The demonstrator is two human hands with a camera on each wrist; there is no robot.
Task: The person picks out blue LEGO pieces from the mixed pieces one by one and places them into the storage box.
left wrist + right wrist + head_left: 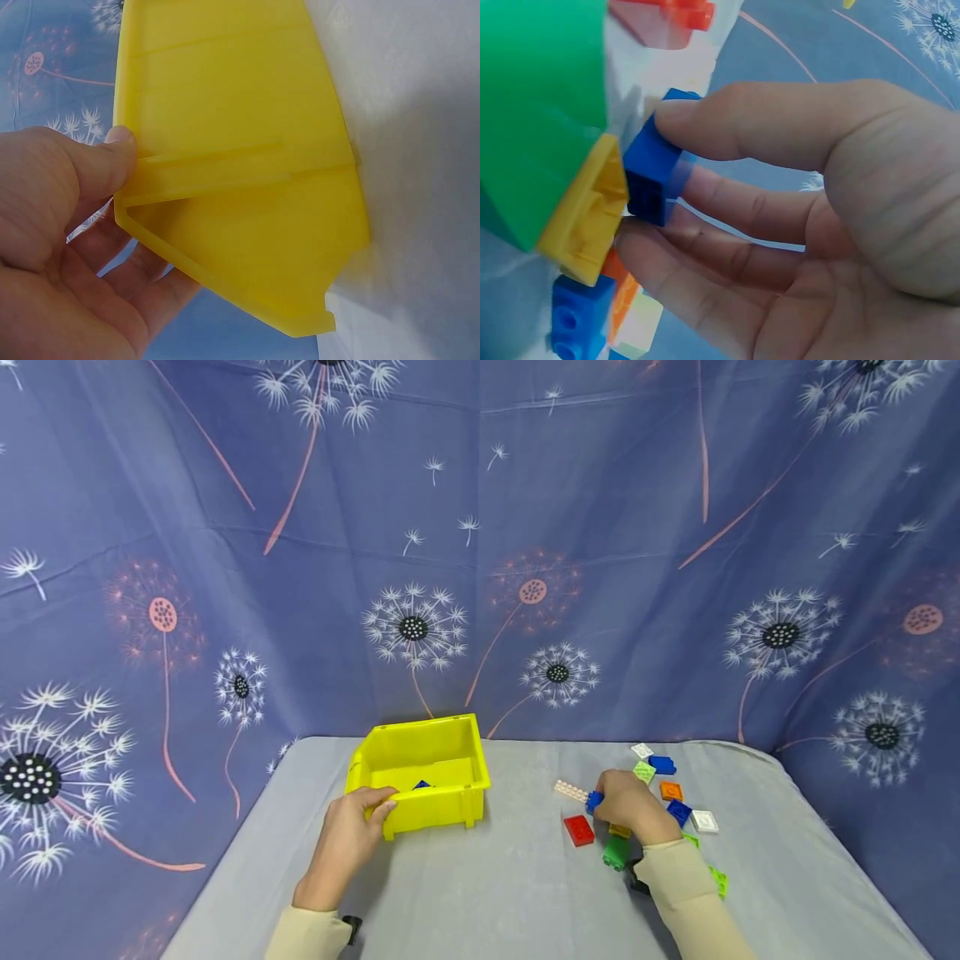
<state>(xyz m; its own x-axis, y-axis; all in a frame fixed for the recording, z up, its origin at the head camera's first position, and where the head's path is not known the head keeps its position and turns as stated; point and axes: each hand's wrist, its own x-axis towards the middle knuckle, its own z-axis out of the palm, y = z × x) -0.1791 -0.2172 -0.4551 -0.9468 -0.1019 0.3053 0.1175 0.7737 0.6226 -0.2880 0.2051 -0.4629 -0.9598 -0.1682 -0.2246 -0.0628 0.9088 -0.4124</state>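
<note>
My left hand (pixel 352 835) grips the near left rim of a yellow bin (pixel 442 810), thumb on one side and fingers on the other in the left wrist view. Part of a blue brick (pixel 422 784) shows inside the bin. Over the scattered bricks on the right, my right hand (pixel 636 806) pinches a blue brick (pixel 656 161) between thumb and fingers. Right beside that brick are a yellow brick (pixel 589 217) and a large green brick (pixel 540 112). A pale pink studded brick (pixel 571 790) lies by the fingertips in the head view.
A red brick (pixel 579 830) lies left of the right hand. Beyond and right of it are an orange brick (pixel 671 791), a white brick (pixel 704 822), blue bricks (pixel 662 765) and a lime brick (pixel 718 882). A patterned blue cloth (pixel 480 568) hangs behind the grey-covered table (pixel 517 893).
</note>
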